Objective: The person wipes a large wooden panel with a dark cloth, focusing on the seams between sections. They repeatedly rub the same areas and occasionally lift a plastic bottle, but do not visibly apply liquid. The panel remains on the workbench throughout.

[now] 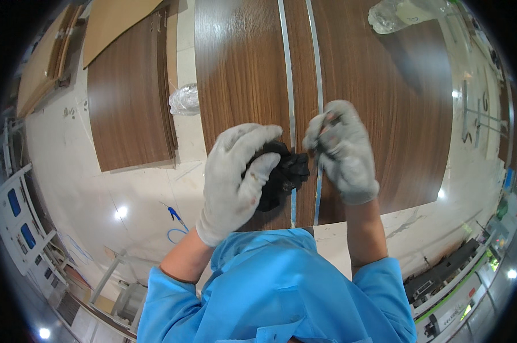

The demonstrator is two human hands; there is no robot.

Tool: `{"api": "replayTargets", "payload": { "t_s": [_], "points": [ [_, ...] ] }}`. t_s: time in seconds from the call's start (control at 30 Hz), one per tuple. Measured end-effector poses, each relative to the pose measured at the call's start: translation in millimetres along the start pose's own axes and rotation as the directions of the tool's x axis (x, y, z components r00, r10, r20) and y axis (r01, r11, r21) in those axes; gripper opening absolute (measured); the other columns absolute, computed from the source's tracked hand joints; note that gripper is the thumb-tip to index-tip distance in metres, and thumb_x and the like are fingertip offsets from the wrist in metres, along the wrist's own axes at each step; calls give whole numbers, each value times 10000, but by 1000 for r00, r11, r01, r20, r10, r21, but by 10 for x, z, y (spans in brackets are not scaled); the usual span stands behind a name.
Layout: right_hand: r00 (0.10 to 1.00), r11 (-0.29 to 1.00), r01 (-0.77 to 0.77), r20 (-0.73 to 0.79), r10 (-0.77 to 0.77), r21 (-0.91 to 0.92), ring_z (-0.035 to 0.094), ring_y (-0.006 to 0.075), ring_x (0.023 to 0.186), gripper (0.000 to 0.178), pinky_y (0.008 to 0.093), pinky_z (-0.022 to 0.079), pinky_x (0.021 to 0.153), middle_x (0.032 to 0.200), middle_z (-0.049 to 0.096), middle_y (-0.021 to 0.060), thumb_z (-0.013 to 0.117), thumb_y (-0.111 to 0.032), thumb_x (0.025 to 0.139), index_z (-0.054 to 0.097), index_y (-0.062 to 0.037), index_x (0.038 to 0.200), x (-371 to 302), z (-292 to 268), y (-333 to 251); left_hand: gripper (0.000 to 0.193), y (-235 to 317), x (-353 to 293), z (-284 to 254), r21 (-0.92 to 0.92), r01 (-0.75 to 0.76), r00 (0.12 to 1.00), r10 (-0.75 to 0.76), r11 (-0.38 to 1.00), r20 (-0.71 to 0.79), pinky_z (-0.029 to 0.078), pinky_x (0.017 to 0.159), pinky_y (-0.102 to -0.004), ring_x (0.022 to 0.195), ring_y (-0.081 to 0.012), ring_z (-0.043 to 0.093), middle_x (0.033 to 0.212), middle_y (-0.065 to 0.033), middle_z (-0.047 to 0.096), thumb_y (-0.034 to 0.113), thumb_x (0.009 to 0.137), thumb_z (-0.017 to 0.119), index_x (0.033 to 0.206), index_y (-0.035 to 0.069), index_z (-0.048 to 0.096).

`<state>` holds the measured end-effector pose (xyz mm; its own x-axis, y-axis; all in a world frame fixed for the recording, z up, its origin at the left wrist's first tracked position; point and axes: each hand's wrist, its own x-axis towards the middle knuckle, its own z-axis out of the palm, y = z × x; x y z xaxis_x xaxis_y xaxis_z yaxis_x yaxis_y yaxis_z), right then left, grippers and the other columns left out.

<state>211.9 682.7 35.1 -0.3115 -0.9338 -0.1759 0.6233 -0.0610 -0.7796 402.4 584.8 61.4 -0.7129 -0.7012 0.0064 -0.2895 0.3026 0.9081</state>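
Black cloth (284,180): crumpled, matte, many folds, near the centre of the frame, on the wood-grain surface (384,120). It lies across the left of two pale, narrow strips (288,68) running top to bottom.

Left hand (233,177), in a whitish knit glove: fingers bent in a C round the cloth, holding it; thumb and hand hide its left part. Right hand (350,157), gloved alike, just right of the cloth: fingers curled inward, tips near one another; cannot tell whether anything is pinched there. It covers part of the right strip.

Surface: dark brown, straight grain, slight sheen. Upper right: clear, wrinkled plastic bag (404,16) lying on it. Left of its edge: clear plastic bundle (184,100), crinkled, shiny. Upper left: flat stack of brown panels (127,108), partly overlain by a plain tan sheet (115,26). Lower left: blue air gun (173,214) on the pale, glossy floor (138,191), near a grey metal frame (107,280).
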Motion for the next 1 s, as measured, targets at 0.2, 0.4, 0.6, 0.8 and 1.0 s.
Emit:
{"api": "replayTargets", "payload": {
  "t_s": [0.2,0.4,0.6,0.8,1.0],
  "points": [
    [985,949,-162,-6,170,272,600,98,982,282,269,521,879,1019,595,11,758,-111,943,501,-106,1060,-52,174,333,404,24,129,110,-407,232,972,-191,884,140,482,988,-341,1125,-220,589,1131,-109,657,150,949,720,1320,5,658],
    [979,874,-23,-190,-80,-486,656,122,942,244,290,559,850,995,671,42,779,-123,923,591,-61,1067,11,53,112,105,90,175,45,-588,257,953,-303,767,21,497,922,-292,1024,-159,620,1005,-55,659,65,938,726,1032,23,705],
    [849,437,21,-215,-483,-899,670,108,838,157,272,561,761,925,720,45,754,-92,938,677,-30,1060,403,-412,-96,202,-375,827,-54,491,-330,905,419,806,-79,486,766,-378,831,-221,637,873,-37,677,36,823,736,991,147,716],
    [729,334,157,-119,-674,-929,663,99,809,122,249,550,737,926,732,32,763,-101,936,701,-41,1023,768,-687,27,160,-815,1039,180,569,-364,875,481,737,-64,478,788,-393,857,-244,643,881,-25,688,100,812,766,961,151,738],
    [712,328,167,-116,-693,-930,655,72,766,107,233,546,698,886,737,-3,777,-119,927,735,-75,1014,859,-711,79,211,-808,1028,234,664,-352,869,495,660,-31,469,825,-372,905,-231,639,915,-7,695,102,819,780,1017,166,751]
  ]
}}
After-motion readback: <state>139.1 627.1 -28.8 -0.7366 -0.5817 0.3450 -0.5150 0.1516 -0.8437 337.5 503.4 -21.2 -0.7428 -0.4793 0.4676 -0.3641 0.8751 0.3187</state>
